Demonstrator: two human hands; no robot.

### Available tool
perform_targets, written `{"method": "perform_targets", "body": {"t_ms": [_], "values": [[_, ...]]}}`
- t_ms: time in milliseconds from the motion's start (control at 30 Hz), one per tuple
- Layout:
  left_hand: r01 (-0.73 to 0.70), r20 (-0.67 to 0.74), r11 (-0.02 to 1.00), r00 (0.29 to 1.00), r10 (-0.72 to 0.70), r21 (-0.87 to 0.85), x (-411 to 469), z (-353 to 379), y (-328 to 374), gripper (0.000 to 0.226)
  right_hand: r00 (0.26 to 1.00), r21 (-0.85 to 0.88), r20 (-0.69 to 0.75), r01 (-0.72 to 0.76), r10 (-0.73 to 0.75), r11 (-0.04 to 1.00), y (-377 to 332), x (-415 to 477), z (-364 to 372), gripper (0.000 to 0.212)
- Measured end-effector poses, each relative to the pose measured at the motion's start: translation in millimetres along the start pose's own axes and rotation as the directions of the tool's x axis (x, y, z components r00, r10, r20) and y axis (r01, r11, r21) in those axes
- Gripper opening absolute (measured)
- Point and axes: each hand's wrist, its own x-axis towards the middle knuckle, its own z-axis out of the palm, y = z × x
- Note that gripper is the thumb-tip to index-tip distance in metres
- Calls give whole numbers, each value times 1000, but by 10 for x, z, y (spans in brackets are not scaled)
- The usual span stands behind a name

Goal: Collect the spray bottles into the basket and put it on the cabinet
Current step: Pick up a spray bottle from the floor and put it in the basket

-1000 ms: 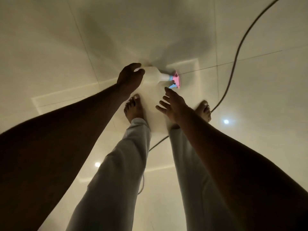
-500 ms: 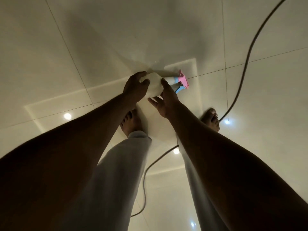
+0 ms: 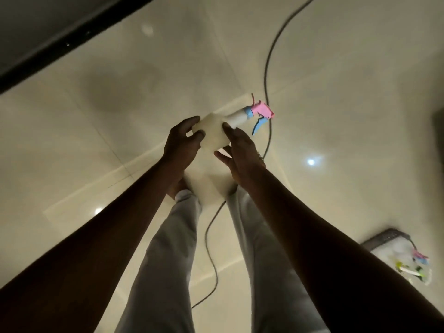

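Observation:
A white spray bottle (image 3: pixel 215 134) with a pink head and blue trigger is held above the floor, lying sideways with the nozzle pointing right. My left hand (image 3: pixel 182 143) grips its base end with curled fingers. On the other side my right hand (image 3: pixel 237 146) holds the bottle's body, thumb and fingers wrapped round it. The grey basket (image 3: pixel 382 239) stands on the floor at the lower right, with other spray bottles (image 3: pixel 413 263) blurred inside it.
A dark cable (image 3: pixel 266 68) runs across the glossy tiled floor from the top, past my feet, and down between my legs. A dark band of furniture or wall base (image 3: pixel 60 34) crosses the top left corner. Another dark object (image 3: pixel 439 126) shows at the right edge.
The bottle has come up off the floor with both hands on it. My right hand went from reaching to holding it. The view has risen, bringing the basket into sight.

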Motion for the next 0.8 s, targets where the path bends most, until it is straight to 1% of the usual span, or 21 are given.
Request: {"method": "perform_targets", "body": {"t_ms": [100,200,300,400,467,533,600,667,733,800], "values": [[-44,31,999,999,44,-11,-559,21,519,69,995,5,-1,95,-95,995,-403,-682,-124,47],[-100,70,995,993,98,24,-1015,6,899,70,985,19,10,174,-175,984,-686,-1245,-240,40],[-165,109,979,982,152,118,-1449,31,1262,65,972,67,27,231,-233,971,-878,-1735,-445,35],[-219,149,956,970,191,195,-1868,165,1610,55,960,158,18,272,-278,949,-1035,-2181,-737,33],[-241,178,945,963,204,222,-2088,316,1856,50,950,193,10,304,-311,933,-1133,-2426,-946,24],[-274,220,931,950,223,240,-2300,550,2075,49,938,233,-23,342,-347,910,-1222,-2648,-1203,22],[-304,267,918,934,235,256,-2489,865,2279,44,923,267,-68,382,-378,885,-1315,-2820,-1503,29],[-339,316,901,915,249,271,-2642,1203,2437,34,908,308,-109,417,-404,855,-1399,-2951,-1803,31],[-374,363,879,895,258,296,-2785,1573,2560,27,893,348,-163,450,-420,822,-1455,-3056,-2143,31],[-396,393,862,882,260,318,-2924,1930,2671,23,882,382,-204,472,-426,794,-1509,-3167,-2471,26]]}}
